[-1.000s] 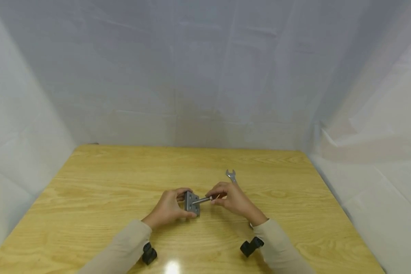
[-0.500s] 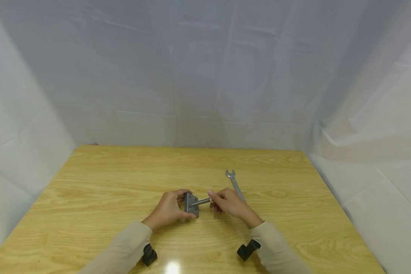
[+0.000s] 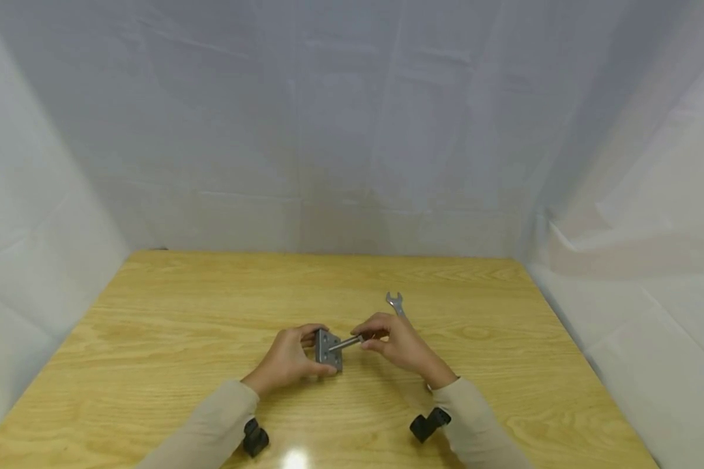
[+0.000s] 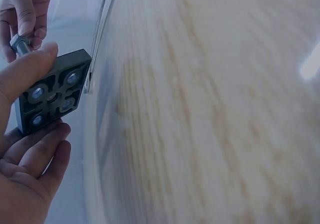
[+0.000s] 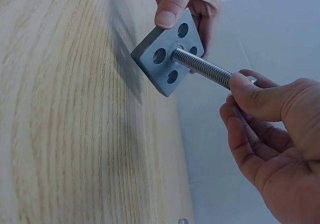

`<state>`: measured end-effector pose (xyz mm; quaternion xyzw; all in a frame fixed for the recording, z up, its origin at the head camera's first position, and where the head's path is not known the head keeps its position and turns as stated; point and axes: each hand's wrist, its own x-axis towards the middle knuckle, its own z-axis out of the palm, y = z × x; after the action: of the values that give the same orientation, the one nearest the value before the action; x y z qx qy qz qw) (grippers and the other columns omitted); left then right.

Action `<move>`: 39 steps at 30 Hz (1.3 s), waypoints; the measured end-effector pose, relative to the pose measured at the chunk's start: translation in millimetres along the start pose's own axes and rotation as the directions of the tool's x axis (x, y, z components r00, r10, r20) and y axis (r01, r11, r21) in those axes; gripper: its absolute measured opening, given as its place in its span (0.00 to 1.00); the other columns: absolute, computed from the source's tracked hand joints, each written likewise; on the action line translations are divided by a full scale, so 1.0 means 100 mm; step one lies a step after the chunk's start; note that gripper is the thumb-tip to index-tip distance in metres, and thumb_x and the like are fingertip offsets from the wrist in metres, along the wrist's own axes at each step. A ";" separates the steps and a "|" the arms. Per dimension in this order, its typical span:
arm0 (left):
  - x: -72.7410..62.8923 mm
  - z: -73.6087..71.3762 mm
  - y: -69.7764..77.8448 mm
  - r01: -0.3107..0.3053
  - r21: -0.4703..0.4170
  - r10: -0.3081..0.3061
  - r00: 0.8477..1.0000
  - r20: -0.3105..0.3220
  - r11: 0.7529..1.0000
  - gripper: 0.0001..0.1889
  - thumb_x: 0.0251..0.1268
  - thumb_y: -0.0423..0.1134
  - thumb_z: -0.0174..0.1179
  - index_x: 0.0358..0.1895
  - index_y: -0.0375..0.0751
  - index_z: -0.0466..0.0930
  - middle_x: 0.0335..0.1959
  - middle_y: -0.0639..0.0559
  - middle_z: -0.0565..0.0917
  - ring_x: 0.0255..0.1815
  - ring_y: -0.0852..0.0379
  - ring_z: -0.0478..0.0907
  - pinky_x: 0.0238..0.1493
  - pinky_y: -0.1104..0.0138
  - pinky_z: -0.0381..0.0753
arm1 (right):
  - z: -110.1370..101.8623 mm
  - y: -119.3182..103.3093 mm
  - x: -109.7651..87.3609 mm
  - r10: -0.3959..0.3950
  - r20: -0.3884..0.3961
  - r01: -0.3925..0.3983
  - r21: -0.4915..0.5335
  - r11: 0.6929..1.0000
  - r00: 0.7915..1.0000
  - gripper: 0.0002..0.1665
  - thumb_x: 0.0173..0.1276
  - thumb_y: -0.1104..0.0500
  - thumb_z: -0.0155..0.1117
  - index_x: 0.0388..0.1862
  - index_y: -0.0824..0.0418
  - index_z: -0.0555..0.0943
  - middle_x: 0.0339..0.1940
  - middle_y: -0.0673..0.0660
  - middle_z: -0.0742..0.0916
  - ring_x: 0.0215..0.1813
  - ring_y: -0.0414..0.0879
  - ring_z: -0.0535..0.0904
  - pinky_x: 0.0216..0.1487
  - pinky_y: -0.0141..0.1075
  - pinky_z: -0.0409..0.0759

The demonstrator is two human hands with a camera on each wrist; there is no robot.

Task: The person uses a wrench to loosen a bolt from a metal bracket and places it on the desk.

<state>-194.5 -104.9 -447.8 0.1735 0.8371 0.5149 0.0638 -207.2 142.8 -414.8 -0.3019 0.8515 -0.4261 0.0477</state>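
My left hand [image 3: 290,355] holds a square grey metal plate [image 5: 156,70] by its edges, thumb on one side and fingers on the other. The plate has round holes near its corners and is tilted above the table. A threaded bolt [image 5: 202,68] stands out from the plate's centre hole, pointing toward my right hand [image 3: 401,342]. Thumb and fingers of that hand pinch the bolt's head end, partly covering it in the right wrist view. The left wrist view shows the hexagonal bolt head [image 4: 19,40] and the plate's ribbed back.
An open-end wrench [image 3: 396,302] lies on the wooden table [image 3: 211,286] just beyond my right hand, which hides part of its handle. Pale sheeting [image 3: 340,130] hangs behind the table and at both sides. A black wrist camera [image 3: 255,438] sits beneath each forearm.
My right hand rolled at the bolt head, uncovering more of the wrench half a second ago, then rolled back to nearly its earlier pose. The left hand and plate barely moved.
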 end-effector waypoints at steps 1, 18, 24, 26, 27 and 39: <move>0.00 0.00 0.00 0.004 -0.003 -0.004 1.000 0.000 1.000 0.43 0.35 0.44 0.81 0.59 0.30 0.74 0.54 0.34 0.79 0.53 0.41 0.80 0.52 0.61 0.83 | 0.00 0.00 0.00 0.001 -0.002 -0.001 0.013 1.000 1.000 0.14 0.63 0.63 0.67 0.49 0.57 0.85 0.41 0.51 0.84 0.42 0.43 0.80 0.45 0.32 0.83; 0.00 -0.01 0.01 0.004 0.002 -0.004 1.000 -0.003 1.000 0.42 0.35 0.43 0.81 0.59 0.29 0.74 0.54 0.36 0.80 0.54 0.41 0.80 0.53 0.61 0.82 | 0.06 0.02 0.01 0.201 0.086 -0.206 0.048 0.977 0.976 0.31 0.76 0.41 0.47 0.37 0.66 0.85 0.27 0.57 0.86 0.29 0.47 0.82 0.30 0.34 0.82; 0.01 0.01 0.02 -0.010 0.021 0.010 1.000 -0.012 1.000 0.41 0.35 0.41 0.81 0.58 0.30 0.75 0.52 0.36 0.81 0.52 0.42 0.81 0.53 0.61 0.82 | 0.07 0.01 0.01 0.255 0.032 -0.257 0.080 0.963 0.966 0.36 0.75 0.38 0.45 0.27 0.66 0.84 0.20 0.56 0.84 0.24 0.50 0.81 0.24 0.37 0.82; 0.00 0.01 0.03 -0.013 0.021 0.013 1.000 -0.010 1.000 0.41 0.35 0.41 0.81 0.58 0.29 0.75 0.52 0.36 0.81 0.52 0.41 0.81 0.53 0.61 0.82 | 0.07 0.01 0.01 0.252 0.025 -0.253 0.069 0.965 0.967 0.35 0.74 0.39 0.47 0.26 0.66 0.84 0.19 0.55 0.84 0.23 0.48 0.81 0.24 0.36 0.82; 0.00 0.01 0.03 -0.013 0.023 0.013 1.000 -0.008 1.000 0.41 0.35 0.41 0.81 0.58 0.29 0.75 0.53 0.36 0.81 0.53 0.42 0.81 0.53 0.61 0.82 | 0.07 0.00 0.01 0.252 0.025 -0.253 0.061 0.966 0.967 0.34 0.74 0.39 0.48 0.27 0.66 0.84 0.19 0.54 0.84 0.23 0.47 0.80 0.23 0.35 0.81; -0.01 -0.03 0.05 0.012 0.000 -0.012 1.000 -0.005 1.000 0.42 0.35 0.42 0.81 0.60 0.30 0.74 0.55 0.37 0.80 0.53 0.42 0.80 0.53 0.61 0.82 | -0.02 -0.05 0.00 0.007 -0.019 -0.007 -0.002 1.000 1.000 0.13 0.62 0.65 0.68 0.47 0.62 0.84 0.41 0.53 0.87 0.40 0.41 0.81 0.42 0.31 0.83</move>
<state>-193.1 -105.3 -442.2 0.1673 0.8384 0.5147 0.0645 -205.2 142.4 -409.5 -0.2950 0.8534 -0.4278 0.0408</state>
